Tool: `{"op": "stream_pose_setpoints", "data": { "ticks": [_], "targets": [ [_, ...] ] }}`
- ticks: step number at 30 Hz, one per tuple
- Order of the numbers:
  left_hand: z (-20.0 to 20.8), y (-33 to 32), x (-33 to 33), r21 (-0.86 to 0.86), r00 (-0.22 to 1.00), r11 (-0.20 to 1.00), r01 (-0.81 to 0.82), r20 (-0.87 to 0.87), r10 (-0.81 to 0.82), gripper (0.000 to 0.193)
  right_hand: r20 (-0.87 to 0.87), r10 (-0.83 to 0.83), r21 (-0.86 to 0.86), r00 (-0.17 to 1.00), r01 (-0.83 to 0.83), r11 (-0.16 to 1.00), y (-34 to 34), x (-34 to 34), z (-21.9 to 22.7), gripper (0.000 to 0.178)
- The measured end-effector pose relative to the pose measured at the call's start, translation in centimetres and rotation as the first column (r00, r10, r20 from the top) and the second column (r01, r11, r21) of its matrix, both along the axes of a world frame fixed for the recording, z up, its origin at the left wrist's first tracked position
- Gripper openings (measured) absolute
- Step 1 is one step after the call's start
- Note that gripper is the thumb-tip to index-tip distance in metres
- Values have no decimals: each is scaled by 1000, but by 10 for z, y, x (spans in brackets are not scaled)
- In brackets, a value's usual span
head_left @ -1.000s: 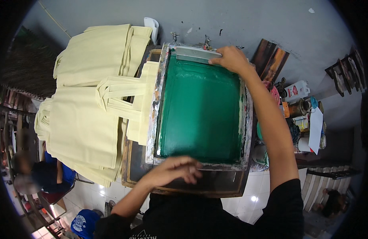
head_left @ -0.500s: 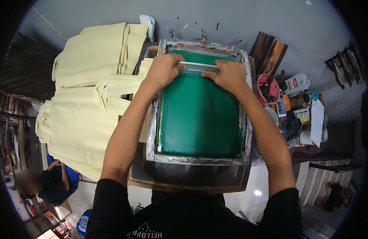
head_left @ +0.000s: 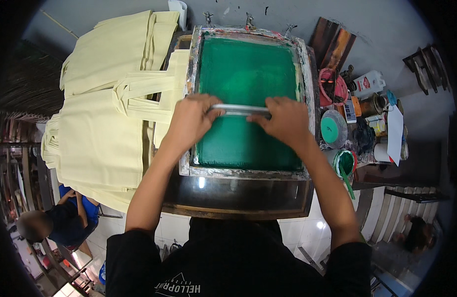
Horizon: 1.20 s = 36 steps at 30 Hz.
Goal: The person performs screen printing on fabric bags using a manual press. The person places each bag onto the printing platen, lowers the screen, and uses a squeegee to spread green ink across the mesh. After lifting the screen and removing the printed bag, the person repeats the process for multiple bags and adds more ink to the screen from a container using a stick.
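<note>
Left hand (head_left: 191,119) closed, pinching the left end of the squeegee (head_left: 238,110); right hand (head_left: 288,121) pinching its right end. Squeegee crosswise over green ink (head_left: 246,146) in the screen (head_left: 248,173), about midway between far and near edges of the surface (head_left: 238,196). Screen's near rim short of surface's near edge. Cream bags (head_left: 102,141) piled along left edge; pink bowl (head_left: 341,93) beyond right edge.

Left hand (head_left: 193,118), right hand (head_left: 289,120) level, apart, both gripping, thumbs (head_left: 258,120) inward. Left forearm (head_left: 154,190), right forearm (head_left: 333,198) converge toward far side.
</note>
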<state>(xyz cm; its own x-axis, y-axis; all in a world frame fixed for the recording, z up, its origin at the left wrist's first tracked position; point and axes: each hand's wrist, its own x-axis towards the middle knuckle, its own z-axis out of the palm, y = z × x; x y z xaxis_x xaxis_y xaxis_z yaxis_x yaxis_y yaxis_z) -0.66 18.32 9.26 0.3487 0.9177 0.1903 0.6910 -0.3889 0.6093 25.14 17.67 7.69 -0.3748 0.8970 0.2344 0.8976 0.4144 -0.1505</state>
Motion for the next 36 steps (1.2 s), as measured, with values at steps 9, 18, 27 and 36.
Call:
{"op": "stream_pose_setpoints", "data": {
  "ticks": [9, 18, 27, 36],
  "targets": [
    [11, -107, -8, -4, 1000, 1000, 14, -19, -14, 13, -4, 28, 0, 1000, -28, 1000, -103, -10, -1, 44],
    [-44, -140, -47, 265, 998, 964, -31, -45, 45, 117, -102, 147, 67, 984, -141, 988, -120, 6, -1, 28],
    [53, -86, -29, 421, 822, 820, -388, 560, 102, 123, -53, 173, 611, 984, -105, 784, -64, 14, 145, 23],
    [-38, -9, -67, 148, 818, 934, -325, -452, 356, 61, -150, 21, 530, 989, 63, 846, 22, 1, 274, 32]
  ]
}}
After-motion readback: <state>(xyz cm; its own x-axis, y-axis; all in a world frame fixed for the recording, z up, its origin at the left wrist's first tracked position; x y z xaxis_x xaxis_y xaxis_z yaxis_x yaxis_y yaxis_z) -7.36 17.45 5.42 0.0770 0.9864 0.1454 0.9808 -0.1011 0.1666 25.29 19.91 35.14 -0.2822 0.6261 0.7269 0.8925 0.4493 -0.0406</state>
